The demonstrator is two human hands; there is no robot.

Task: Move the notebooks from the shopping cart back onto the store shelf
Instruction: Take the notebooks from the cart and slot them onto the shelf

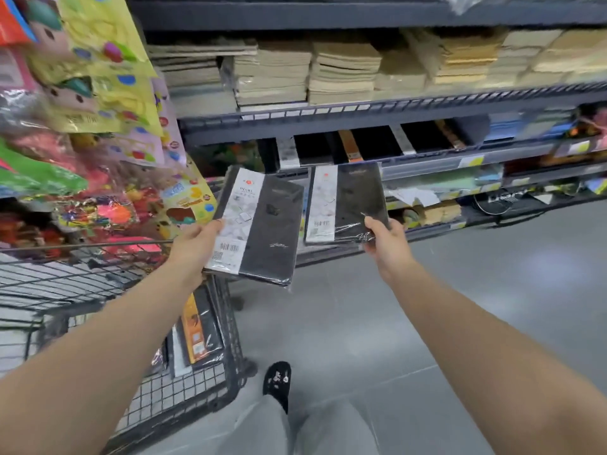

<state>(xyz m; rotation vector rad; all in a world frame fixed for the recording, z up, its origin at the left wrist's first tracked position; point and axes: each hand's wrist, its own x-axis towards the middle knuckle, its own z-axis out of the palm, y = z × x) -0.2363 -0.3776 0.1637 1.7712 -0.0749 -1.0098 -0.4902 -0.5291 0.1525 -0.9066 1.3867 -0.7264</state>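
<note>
My left hand (pixel 197 244) grips a black notebook (pixel 262 231) with a white label band, wrapped in plastic, held above the cart's front edge. My right hand (pixel 384 239) holds a second, matching black notebook (pixel 354 201) by its lower right corner, just in front of the shelf. The wire shopping cart (pixel 210 382) stands at the lower left, with more wrapped notebooks (pixel 197 333) inside, one with an orange band. On the store shelf (pixel 427 159) behind lies a row of black notebooks (pixel 371 142) with white and orange bands.
The upper shelf carries stacks of beige paper pads (pixel 341 70). Colourful packaged toys (pixel 98 93) hang at the left over the cart. Grey floor (pixel 492 290) stretches right of the cart. My black shoe (pixel 277 384) stands beside the cart's corner.
</note>
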